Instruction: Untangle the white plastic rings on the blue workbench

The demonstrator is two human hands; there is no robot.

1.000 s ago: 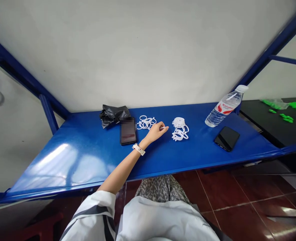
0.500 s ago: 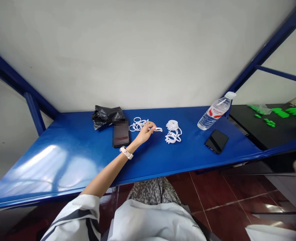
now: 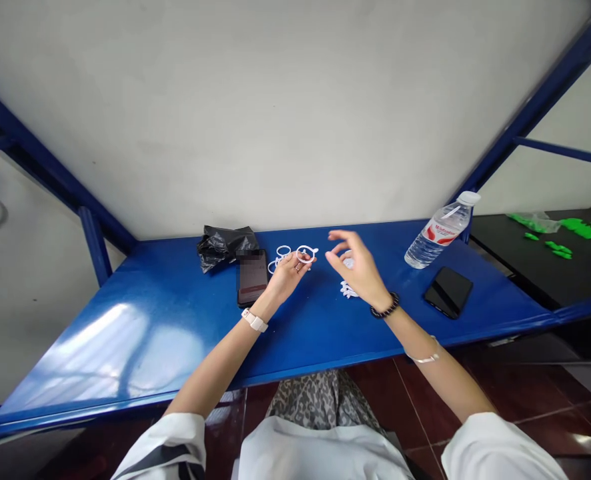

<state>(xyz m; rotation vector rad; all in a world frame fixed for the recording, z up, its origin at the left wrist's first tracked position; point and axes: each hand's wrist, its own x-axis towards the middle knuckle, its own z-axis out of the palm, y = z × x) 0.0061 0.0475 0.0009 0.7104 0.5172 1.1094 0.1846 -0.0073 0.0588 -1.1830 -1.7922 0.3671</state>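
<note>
My left hand (image 3: pixel 290 272) pinches a white plastic ring (image 3: pixel 306 255) with a small pointed tab at its right side, held just above the table. Behind and left of those fingers lie several more white rings (image 3: pixel 283 251), partly covered by the hand. My right hand (image 3: pixel 354 265) hovers to the right, thumb and fingers apart in a C shape, with nothing in it. Beneath it, a pile of white rings (image 3: pixel 347 291) is largely hidden by the hand.
On the blue table (image 3: pixel 315 333) a black plastic bag (image 3: pixel 225 245) and a phone (image 3: pixel 252 277) lie at left. A water bottle (image 3: pixel 438 233) and a second phone (image 3: pixel 448 292) are at right. Green pieces (image 3: pixel 580 228) lie on a black table beyond the blue frame.
My left hand has lifted a white ring, now turned with its opening toward me. My right hand has come in from the far right to above the right-hand pile.
</note>
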